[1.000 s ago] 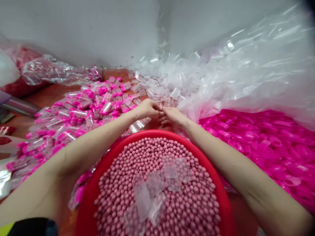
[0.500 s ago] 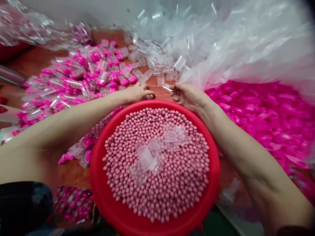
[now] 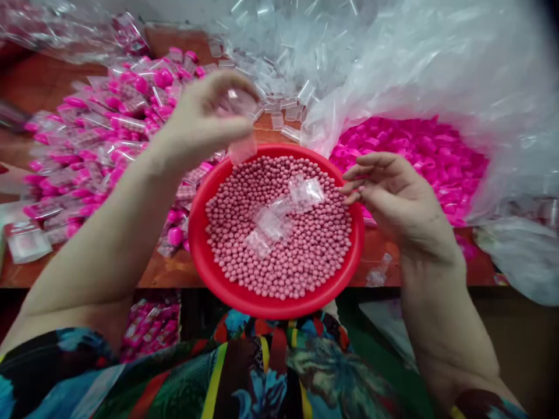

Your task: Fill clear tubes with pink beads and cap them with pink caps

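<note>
A red basin (image 3: pixel 200 256) full of small pink beads (image 3: pixel 301 262) stands in front of me. Several clear plastic cases (image 3: pixel 273 224) lie on top of the beads. Raised above the basin's far left rim, my left hand (image 3: pixel 209 113) is closed around a few clear plastic cases (image 3: pixel 243 149); how many, I cannot tell. My right hand (image 3: pixel 388 195) hovers at the basin's right rim, palm turned inward. Its fingers are half bent and slightly apart, with nothing visible between them.
On the left is a heap of filled clear bottles with pink caps (image 3: pixel 100 128). More clear cases (image 3: pixel 279 107) are scattered at the back. Loose pink caps (image 3: pixel 419 157) lie in a large plastic bag (image 3: pixel 437 75) on the right. The reddish table (image 3: pixel 170 272) ends just before my body.
Both hands have come back from the far side of the basin. The left has risen with clear cases in it; the right has moved to the right rim. The view has shifted, showing my clothing.
</note>
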Motion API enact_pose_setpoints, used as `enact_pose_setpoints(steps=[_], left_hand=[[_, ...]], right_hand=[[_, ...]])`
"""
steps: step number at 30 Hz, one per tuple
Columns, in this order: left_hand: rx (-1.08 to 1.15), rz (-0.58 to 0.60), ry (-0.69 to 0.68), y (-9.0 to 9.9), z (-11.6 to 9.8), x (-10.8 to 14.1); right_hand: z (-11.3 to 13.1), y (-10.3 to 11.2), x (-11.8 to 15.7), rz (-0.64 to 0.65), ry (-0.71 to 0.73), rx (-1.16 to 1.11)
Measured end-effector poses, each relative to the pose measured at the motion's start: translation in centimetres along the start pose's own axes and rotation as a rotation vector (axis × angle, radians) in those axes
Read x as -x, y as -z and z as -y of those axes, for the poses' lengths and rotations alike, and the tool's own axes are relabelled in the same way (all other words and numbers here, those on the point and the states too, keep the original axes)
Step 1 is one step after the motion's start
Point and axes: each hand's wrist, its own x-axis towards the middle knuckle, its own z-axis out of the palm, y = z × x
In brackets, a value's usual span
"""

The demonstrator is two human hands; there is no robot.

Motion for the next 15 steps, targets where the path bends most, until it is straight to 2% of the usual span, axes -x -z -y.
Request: enact_pose_setpoints(steps=[3,5,7,9,12,15], left_hand=[[-0.028,0.142,-0.115,-1.9,-1.7,4.7],[-0.078,0.159,-0.125,-3.7,-1.7,7.0],[-0.103,0.075,-0.091,-5.0,-1.6,8.9],[-0.021,-0.075,-0.003,-5.9,-2.1,10.8],[0.398,-0.226,0.237,-6.8,-3.7,13.6],[0.947,-0.170,0.480,-7.6,-5.4,15.8]], right_hand=[[-0.2,-2.7,2.6,0.072,-0.054,0.018],[-0.8,-4.4,3.7,0.114,-0.107,0.028],[-1.7,-5.8,4.5,0.145,-0.177,0.036],[-2.4,-6.7,5.2,0.135,-0.249,0.015],[-3.1,-7.5,5.8,0.034,-0.354,-0.143],[-2.9,-8.0,6.1,-0.047,-0.391,-0.285]])
